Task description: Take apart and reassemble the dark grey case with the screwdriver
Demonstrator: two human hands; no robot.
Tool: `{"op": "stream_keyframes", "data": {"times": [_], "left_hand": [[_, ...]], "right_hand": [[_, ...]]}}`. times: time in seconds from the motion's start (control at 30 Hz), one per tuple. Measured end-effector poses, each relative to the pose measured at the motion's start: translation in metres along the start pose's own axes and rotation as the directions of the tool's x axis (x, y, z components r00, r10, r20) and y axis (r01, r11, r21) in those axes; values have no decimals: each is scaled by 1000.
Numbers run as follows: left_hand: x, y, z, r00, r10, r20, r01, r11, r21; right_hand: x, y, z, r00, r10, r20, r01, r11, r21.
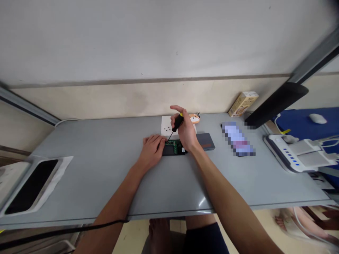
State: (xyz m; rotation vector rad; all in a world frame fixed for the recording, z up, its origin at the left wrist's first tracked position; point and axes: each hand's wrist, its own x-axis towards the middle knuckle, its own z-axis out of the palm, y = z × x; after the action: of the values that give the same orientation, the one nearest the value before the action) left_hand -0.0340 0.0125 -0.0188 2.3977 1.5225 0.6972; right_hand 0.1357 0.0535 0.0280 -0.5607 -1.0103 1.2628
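A small black device with an exposed green circuit board (174, 147) lies near the middle of the grey table (106, 169). My left hand (151, 150) rests on its left end, fingers curled down, steadying it. My right hand (185, 132) is wrapped round the black and yellow handle of a small screwdriver (177, 124), index finger raised. The screwdriver's thin tip points down at the board's left part. A grey cover piece (206, 141) sits just right of my right hand.
A white sheet with small dark screws (166, 129) lies behind the device, beside an orange animal figurine (195, 118). A blurred phone (238, 138), a carton (243, 103), a white power strip (288, 153) and a dark monitor stand (275, 104) are to the right. A dark-screened tablet (30, 185) lies far left.
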Motion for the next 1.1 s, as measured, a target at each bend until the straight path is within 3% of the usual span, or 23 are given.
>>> {"op": "stream_keyframes", "data": {"times": [0.17,0.37,0.57,0.97,1.1], "left_hand": [[-1,1,-1,1000,-14,13,14,1000,-4],[-1,2,-2,1000,-11,12,11,1000,3],[0,3,-2,1000,-13,16,13,1000,-5],[0,3,-2,1000,-5,25,5,1000,3],[-1,2,-2,1000,5,18,-5,1000,-5]], "right_hand": [[-1,-1,-2,999,32,-14,-31,999,12],[-4,-2,3,999,24,-44,-30,991,-127],[-3,-4,4,997,79,11,-80,995,67],[-1,4,0,995,27,-94,-31,999,-41],[1,1,0,997,49,-66,-45,997,65]]}}
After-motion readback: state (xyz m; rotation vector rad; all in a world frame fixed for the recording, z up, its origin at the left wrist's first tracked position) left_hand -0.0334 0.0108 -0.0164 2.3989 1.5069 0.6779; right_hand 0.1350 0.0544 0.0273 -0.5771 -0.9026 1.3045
